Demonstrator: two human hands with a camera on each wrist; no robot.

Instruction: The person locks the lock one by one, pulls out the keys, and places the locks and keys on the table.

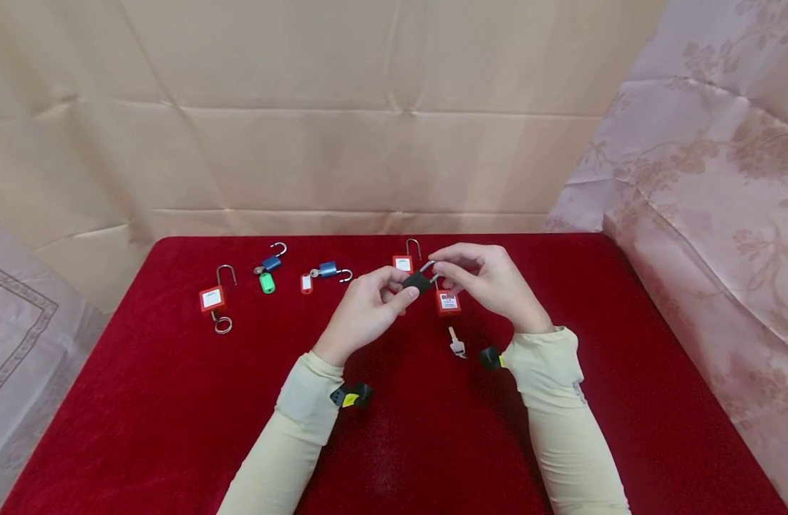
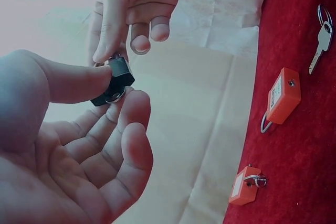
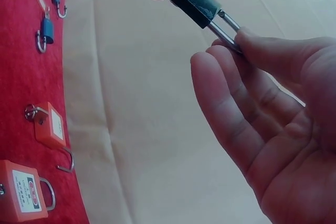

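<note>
you hold a small black padlock (image 1: 417, 282) up in the air, in the middle of the frame, above the red table (image 1: 142, 429). your left hand (image 1: 366, 309) pinches its black body with thumb and fingers. your right hand (image 1: 490, 280) pinches its shiny metal loop (image 3: 227, 31). just under your hands lie two red padlocks (image 1: 448, 302) and a key (image 1: 456, 343). more locks, red and blue, sit at the upper left of the table.

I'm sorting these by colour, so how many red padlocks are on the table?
3. One red padlock lies at the far left, one just beyond the hands, one below the right hand. The hands could hide another.
</note>
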